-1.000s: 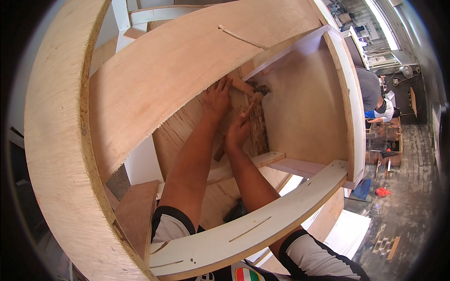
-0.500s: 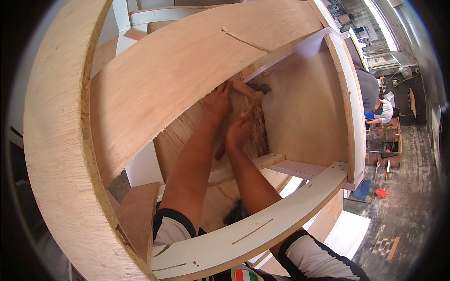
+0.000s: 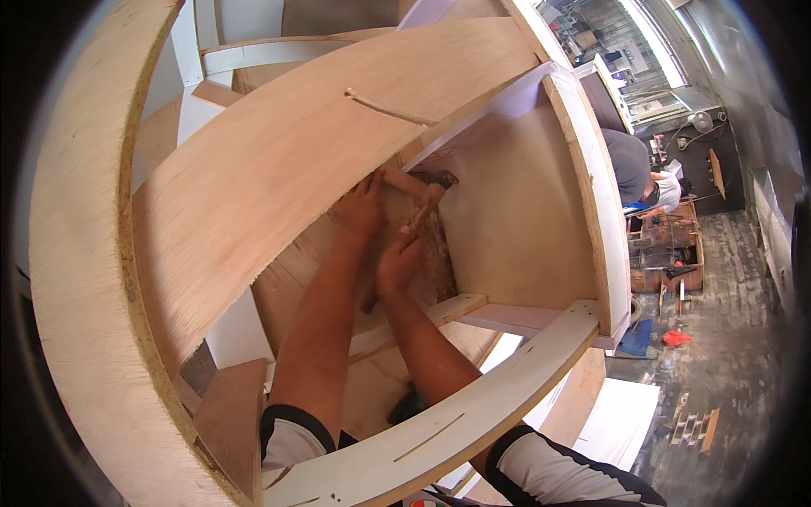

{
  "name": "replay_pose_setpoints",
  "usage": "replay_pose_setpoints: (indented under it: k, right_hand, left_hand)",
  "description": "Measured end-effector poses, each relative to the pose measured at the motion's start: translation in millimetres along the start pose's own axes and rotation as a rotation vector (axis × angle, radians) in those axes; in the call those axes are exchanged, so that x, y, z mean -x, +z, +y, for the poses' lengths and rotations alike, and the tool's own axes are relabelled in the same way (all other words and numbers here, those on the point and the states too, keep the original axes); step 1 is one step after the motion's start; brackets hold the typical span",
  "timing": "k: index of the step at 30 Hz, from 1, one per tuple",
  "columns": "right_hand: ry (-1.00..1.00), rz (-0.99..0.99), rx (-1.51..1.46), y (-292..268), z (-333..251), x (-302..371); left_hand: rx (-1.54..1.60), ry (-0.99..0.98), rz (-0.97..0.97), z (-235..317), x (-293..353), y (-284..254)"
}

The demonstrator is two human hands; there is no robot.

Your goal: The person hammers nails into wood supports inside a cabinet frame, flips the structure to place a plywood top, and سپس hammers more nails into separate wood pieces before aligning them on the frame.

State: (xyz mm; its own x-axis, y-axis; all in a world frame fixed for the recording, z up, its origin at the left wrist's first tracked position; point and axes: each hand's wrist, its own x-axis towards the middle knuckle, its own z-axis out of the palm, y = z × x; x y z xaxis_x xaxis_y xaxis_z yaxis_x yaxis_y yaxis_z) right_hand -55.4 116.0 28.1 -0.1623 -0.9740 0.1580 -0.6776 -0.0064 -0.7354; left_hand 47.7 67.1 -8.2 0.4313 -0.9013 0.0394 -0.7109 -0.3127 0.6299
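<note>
Both my forearms reach into a curved wooden frame. My right hand is closed round the wooden handle of what looks like a hammer; the handle's lower end shows below the hand. Dark metal shows at its upper end. To its left, my left hand has its fingers at the end of a short pale piece of wood, apparently gripping it; the edge of a curved plywood panel partly hides the fingertips. That piece's other end meets the tool's upper part.
A curved white rail crosses over my forearms. A thick curved plywood edge stands at the left, and a plywood side panel at the right. Beyond, a person is among wood pieces; a red scrap lies on the floor.
The whole view has shifted, so the frame and my hands appear farther left and slightly lower. Both hands keep nearly the same places inside the frame, with the same grips.
</note>
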Motion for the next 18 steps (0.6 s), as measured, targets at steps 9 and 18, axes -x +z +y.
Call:
replay_pose_setpoints:
  k: [9,18]
  right_hand:
    - [0.058,-0.037,0.003,-8,-19,13]
    - [0.256,-0.371,0.301,-30,-40,14]
  left_hand:
    - [0.0,0.027,0.033,-5,1,3]
    - [-0.063,0.087,0.149,-10,-2,12]
